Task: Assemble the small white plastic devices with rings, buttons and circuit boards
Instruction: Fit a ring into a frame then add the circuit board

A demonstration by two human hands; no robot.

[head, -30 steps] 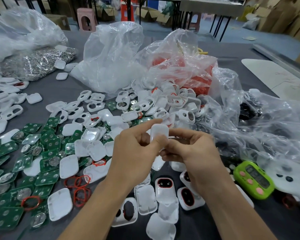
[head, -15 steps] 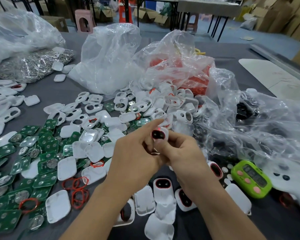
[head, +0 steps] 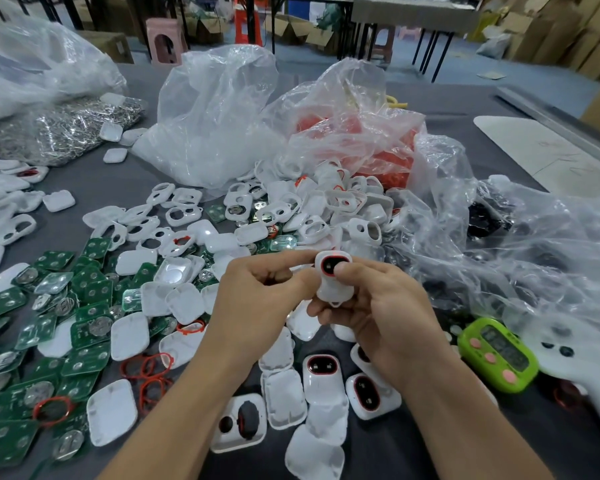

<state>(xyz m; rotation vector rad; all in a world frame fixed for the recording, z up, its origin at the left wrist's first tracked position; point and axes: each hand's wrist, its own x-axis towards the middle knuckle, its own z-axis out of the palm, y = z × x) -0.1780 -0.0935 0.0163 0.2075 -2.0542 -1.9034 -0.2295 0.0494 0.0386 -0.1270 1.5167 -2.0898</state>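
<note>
We find left grip (head: 257, 299) and right grip (head: 381, 317) clamped on one device (head: 331, 287). Few units (head: 323, 374) finished; many boards (head: 84, 358) remain.

I see glossy white plastic shells (head: 129, 336), shiny metal coin cells on green boards (head: 87, 360), crinkled clear plastic bags (head: 215, 119), a matt grey desk (head: 118, 181).

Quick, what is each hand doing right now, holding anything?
Left hand: pinches the white device at its left edge.
Right hand: grips the same white device, thumb on its front.
</note>
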